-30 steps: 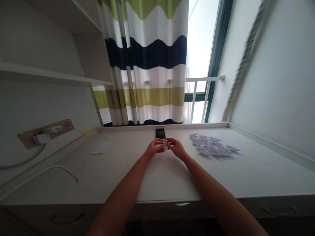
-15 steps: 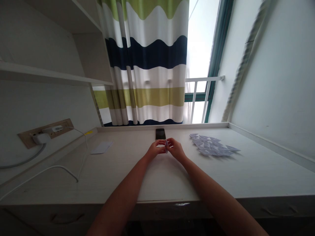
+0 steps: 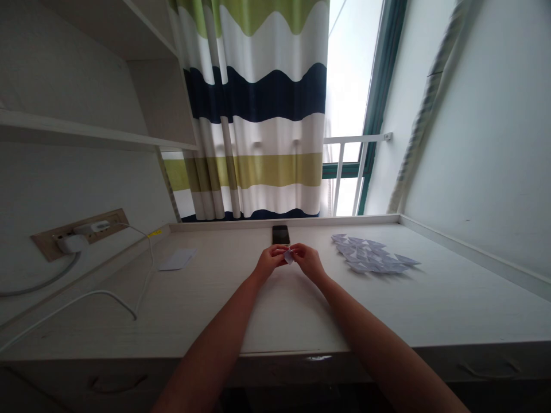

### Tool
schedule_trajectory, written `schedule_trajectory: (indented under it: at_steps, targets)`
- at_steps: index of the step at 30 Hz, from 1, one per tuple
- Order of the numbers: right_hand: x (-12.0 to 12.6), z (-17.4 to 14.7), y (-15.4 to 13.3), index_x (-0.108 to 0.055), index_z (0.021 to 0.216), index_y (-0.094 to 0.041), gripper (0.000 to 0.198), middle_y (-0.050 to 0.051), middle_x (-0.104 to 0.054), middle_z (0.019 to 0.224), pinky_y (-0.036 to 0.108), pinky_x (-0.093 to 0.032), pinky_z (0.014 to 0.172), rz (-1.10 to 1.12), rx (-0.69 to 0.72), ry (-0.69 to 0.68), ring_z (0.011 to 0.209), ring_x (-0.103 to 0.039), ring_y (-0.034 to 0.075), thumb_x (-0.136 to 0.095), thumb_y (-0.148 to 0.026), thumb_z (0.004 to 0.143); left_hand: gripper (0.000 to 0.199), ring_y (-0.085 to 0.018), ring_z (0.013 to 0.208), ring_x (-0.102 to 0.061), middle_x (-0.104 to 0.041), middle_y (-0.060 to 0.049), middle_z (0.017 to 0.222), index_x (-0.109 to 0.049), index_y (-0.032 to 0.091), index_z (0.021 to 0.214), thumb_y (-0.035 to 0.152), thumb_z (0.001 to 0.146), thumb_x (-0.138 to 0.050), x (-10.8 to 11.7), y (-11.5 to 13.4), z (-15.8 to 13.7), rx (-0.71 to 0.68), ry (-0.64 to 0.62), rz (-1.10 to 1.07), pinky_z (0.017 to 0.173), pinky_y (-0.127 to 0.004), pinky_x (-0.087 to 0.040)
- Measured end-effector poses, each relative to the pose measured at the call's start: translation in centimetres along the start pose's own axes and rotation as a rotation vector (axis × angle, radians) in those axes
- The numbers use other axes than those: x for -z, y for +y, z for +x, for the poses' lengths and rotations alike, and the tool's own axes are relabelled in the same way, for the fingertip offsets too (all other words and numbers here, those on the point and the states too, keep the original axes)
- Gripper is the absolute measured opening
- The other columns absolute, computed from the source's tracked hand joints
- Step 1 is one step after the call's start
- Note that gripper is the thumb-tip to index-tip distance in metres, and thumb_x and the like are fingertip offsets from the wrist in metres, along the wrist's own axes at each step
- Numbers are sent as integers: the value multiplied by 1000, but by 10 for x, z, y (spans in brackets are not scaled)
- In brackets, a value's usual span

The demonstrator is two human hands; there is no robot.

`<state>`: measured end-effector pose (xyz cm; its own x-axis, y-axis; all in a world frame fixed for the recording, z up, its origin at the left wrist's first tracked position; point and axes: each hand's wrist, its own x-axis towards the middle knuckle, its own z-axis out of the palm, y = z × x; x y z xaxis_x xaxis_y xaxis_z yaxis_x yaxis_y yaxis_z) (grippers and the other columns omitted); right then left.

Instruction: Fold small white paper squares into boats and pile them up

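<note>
Between my two hands is a small piece of folded white paper [image 3: 288,257], held up a little above the white desk. My left hand [image 3: 270,259] pinches it from the left, fingers closed. From the right, my right hand [image 3: 306,259] grips its other side between thumb and fingers. Just beyond my fingertips lies a dark phone [image 3: 281,234]. A pile of folded white paper pieces [image 3: 372,254] spreads over the desk to the right of my hands. On the left, flat white paper sheets [image 3: 177,259] lie on the desk top.
A wall socket [image 3: 81,232] with plugs is at left, and a white cable [image 3: 151,258] runs from it across the desk [image 3: 284,321]. A low raised rim [image 3: 284,222] borders the desk's back, before a striped curtain [image 3: 262,97]. Shelves [image 3: 99,129] overhang the left side.
The folded paper has turned between my fingers, from edge-on to showing a broader face. My hands have shifted only slightly; the pile and the flat sheets stay as they were.
</note>
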<state>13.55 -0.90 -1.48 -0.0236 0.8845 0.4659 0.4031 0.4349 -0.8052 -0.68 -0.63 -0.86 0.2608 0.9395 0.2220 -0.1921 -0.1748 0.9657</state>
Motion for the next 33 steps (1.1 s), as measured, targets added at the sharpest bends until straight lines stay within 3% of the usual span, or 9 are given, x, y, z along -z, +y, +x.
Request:
schedule_trajectory:
  at_steps: [13,25,29,33]
  targets:
    - [0,-5,-11,-59,65,-18,9,1,-59,63,25,-39,55,-267,14,148,58,-51,14,-51,-15,62,31,-17,77,-62,-65,-4,82,-62,12,82,13,53,-73,-12,-4,-1,31,-9,-18,83,-37,-47]
    - [-3,-6,-11,-50,62,-19,4,-1,-55,60,25,-38,54,-168,-28,176,58,-49,14,-50,-15,61,28,-17,80,-61,-65,-5,84,-62,12,84,14,58,-70,-9,-9,0,-3,-50,-10,83,-38,-45]
    - [-3,-6,-10,-46,62,-19,6,-1,-52,60,24,-36,52,-184,34,191,56,-46,13,-47,-14,62,26,-16,80,-61,-63,-6,89,-60,13,85,13,60,-68,-13,-4,-2,12,-55,-114,83,-37,-46]
    - [-4,-7,-11,-47,68,-19,7,0,-53,64,24,-36,53,-182,132,163,57,-47,13,-46,-12,65,19,-15,72,-61,-60,-6,88,-55,14,81,21,66,-64,-16,6,-5,86,62,-217,75,-39,-50]
